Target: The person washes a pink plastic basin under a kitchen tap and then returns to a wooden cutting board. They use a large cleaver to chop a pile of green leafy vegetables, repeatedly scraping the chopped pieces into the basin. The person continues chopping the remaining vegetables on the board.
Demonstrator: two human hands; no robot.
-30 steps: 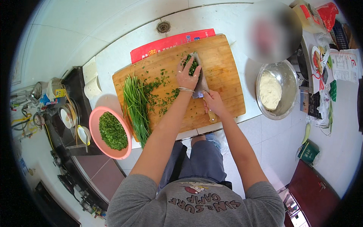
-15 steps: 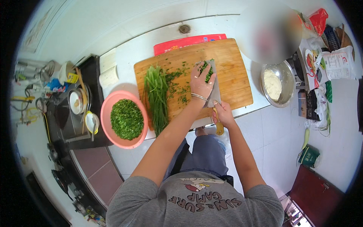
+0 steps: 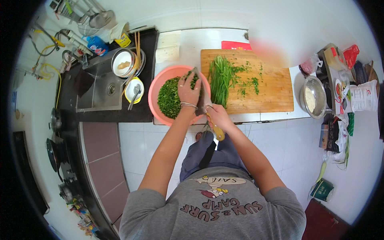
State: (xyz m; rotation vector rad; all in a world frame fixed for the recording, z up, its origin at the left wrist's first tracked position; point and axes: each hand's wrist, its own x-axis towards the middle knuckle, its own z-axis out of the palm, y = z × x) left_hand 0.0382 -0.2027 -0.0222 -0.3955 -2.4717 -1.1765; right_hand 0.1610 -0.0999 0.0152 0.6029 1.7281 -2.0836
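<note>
My left hand [image 3: 188, 93] is over the pink basin [image 3: 153, 105], fingers spread against the cleaver's blade, with chopped greens [image 3: 193, 82] showing between them. My right hand [image 3: 219, 116] grips the cleaver [image 3: 205, 99] near the yellow handle. The blade stands tilted over the basin's right side. Finely chopped greens [image 3: 168, 98] heap up inside the basin. Just right of it, a bunch of long green stalks [image 3: 219, 82] lies on the wooden cutting board [image 3: 274, 94], with loose chopped bits [image 3: 255, 85] scattered beside it.
A metal bowl of dough [image 3: 310, 98] stands right of the board. To the left are a sink [image 3: 94, 96], stacked bowls with chopsticks [image 3: 125, 64] and a yellow-rimmed bowl with a spoon [image 3: 135, 90]. A red packet [image 3: 236, 45] lies behind the board. Shelves with bags line the right.
Both hands and the cleaver have moved left from the board to over the pink basin, carrying chopped greens on the blade. The view has shifted left too.
</note>
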